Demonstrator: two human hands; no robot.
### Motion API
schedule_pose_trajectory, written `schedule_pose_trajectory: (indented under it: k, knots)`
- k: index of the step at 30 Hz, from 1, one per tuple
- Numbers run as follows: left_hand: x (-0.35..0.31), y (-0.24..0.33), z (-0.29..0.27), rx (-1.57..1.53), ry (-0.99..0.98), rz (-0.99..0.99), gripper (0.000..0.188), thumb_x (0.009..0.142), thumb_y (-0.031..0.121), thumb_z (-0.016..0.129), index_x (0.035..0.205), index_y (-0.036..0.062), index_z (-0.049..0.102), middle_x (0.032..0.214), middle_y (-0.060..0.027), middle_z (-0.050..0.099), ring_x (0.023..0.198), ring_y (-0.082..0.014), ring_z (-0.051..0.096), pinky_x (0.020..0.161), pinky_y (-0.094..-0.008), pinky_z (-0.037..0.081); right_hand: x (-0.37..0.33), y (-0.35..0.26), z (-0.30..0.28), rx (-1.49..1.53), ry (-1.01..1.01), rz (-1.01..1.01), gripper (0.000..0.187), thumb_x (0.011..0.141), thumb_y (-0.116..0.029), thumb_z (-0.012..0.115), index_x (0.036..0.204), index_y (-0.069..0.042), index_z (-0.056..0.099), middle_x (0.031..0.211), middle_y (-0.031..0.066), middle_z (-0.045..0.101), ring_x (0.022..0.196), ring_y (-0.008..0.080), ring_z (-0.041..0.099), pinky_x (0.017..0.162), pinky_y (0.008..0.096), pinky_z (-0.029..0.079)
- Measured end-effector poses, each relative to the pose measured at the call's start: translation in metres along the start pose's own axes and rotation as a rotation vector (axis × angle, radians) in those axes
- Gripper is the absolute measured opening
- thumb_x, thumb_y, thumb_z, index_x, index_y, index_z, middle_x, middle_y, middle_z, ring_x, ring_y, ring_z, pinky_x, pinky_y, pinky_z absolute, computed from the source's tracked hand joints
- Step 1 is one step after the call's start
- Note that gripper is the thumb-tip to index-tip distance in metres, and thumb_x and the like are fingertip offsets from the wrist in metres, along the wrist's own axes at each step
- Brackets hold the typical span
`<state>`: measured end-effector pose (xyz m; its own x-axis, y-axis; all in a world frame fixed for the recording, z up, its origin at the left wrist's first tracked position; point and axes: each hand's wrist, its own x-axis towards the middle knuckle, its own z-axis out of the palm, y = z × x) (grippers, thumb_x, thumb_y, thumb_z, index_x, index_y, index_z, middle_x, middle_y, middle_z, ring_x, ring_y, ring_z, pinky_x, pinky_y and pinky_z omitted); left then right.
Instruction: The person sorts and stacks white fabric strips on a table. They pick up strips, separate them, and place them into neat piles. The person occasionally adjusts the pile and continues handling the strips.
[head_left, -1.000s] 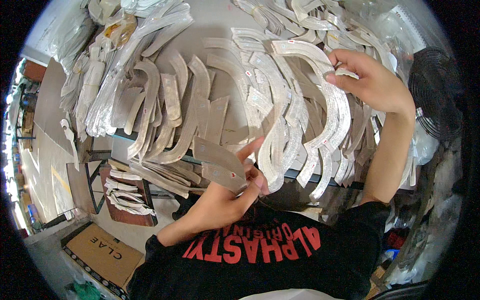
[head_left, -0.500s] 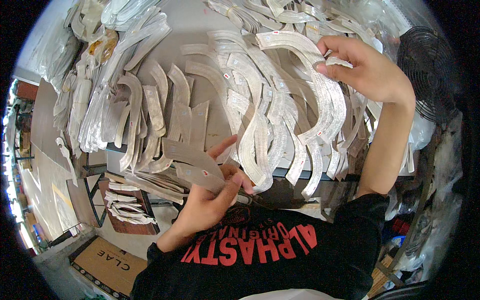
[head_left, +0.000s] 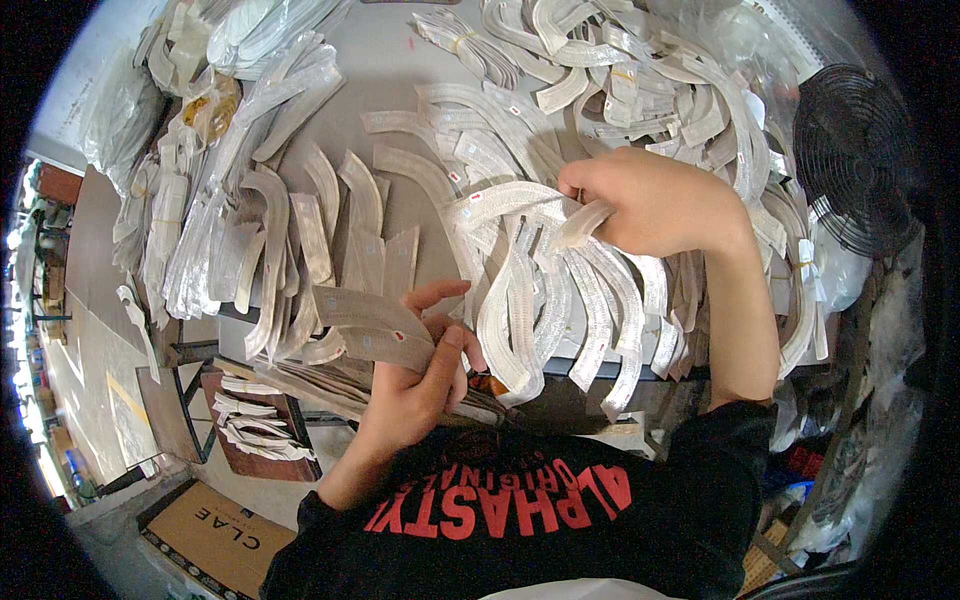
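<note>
My left hand [head_left: 408, 392] is at the table's near edge, thumb and fingers closed on a couple of curved fabric strips [head_left: 365, 328] that stick out to the left; its index finger is stretched out. Over the middle of the table, my right hand [head_left: 665, 205] grips another curved fabric strip [head_left: 520, 200], pale and ribbed, bearing small stickers. A short end hangs beneath that hand's fingers. Overlapping pale strips [head_left: 515, 330] lie below and around it. More curved strips [head_left: 268, 240] rest left of centre, some hanging over the table edge.
Banded bundles [head_left: 465, 50] and heaped strips [head_left: 710, 120] cover the far side. Plastic-wrapped stacks [head_left: 200, 240] lie on the left, a black fan [head_left: 855, 160] on the right. Lower left are strips [head_left: 255, 425] on a brown surface and a cardboard box [head_left: 205, 540].
My right hand has come nearer and to the left with its strip, toward my left hand. The left hand keeps its hold and has barely moved. The view has shifted slightly.
</note>
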<state>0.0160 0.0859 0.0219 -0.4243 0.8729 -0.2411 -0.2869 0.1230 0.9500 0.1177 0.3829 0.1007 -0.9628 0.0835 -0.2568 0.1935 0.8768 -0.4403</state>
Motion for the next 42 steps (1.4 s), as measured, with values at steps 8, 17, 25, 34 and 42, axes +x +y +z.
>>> schedule_pose_trajectory:
  k: [8, 17, 25, 34, 42]
  knots:
    - [-0.001, 0.003, 0.001, -0.021, -0.003, -0.033, 0.042, 0.112, 0.005, 0.045, 0.153, 0.0012, 0.036, 0.087, -0.0086, 0.066, 0.048, -0.0075, 0.052, 0.044, -0.0232, 0.038, 0.000, -0.005, -0.001, -0.007, 0.058, 0.044, 0.026, 0.078, -0.013, 0.080, 0.097, -0.001, 0.068, 0.088, 0.0207, 0.072, 0.085, 0.0413, 0.070, 0.074, 0.0466, 0.052]
    - [0.001, 0.000, -0.001, -0.046, -0.035, 0.006, 0.042, 0.112, 0.002, 0.045, 0.153, -0.0002, 0.037, 0.086, -0.0070, 0.066, 0.049, -0.0065, 0.051, 0.044, -0.0228, 0.037, 0.001, -0.005, 0.004, -0.013, 0.127, 0.047, 0.038, 0.077, -0.017, 0.084, 0.106, -0.001, 0.065, 0.094, 0.0232, 0.071, 0.093, 0.0446, 0.070, 0.078, 0.0487, 0.054]
    - [0.000, 0.006, 0.005, -0.012, 0.015, -0.044, 0.038, 0.110, 0.005, 0.054, 0.146, -0.0019, 0.047, 0.084, -0.0028, 0.063, 0.063, -0.0059, 0.055, 0.057, -0.0238, 0.044, 0.007, -0.017, 0.017, -0.154, 0.212, 0.042, 0.043, 0.076, -0.012, 0.076, 0.115, -0.003, 0.063, 0.101, 0.0239, 0.070, 0.094, 0.0480, 0.068, 0.079, 0.0541, 0.053]
    - [0.001, -0.006, 0.007, 0.021, 0.023, 0.078, 0.034, 0.111, 0.007, 0.051, 0.145, 0.0012, 0.049, 0.080, -0.0070, 0.065, 0.045, -0.0062, 0.046, 0.041, -0.0232, 0.034, 0.039, -0.018, 0.040, -0.104, 0.337, 0.102, 0.075, 0.077, -0.008, 0.068, 0.151, -0.012, 0.053, 0.111, 0.0266, 0.071, 0.096, 0.0462, 0.069, 0.083, 0.0537, 0.054]
    - [0.001, 0.003, 0.008, -0.016, 0.045, -0.018, 0.027, 0.108, 0.000, 0.053, 0.135, -0.0052, 0.055, 0.093, -0.0043, 0.062, 0.081, -0.0101, 0.062, 0.073, -0.0261, 0.051, 0.039, -0.013, 0.034, -0.039, 0.299, 0.125, 0.083, 0.080, -0.011, 0.068, 0.160, -0.010, 0.045, 0.098, 0.0290, 0.070, 0.082, 0.0448, 0.067, 0.077, 0.0511, 0.052]
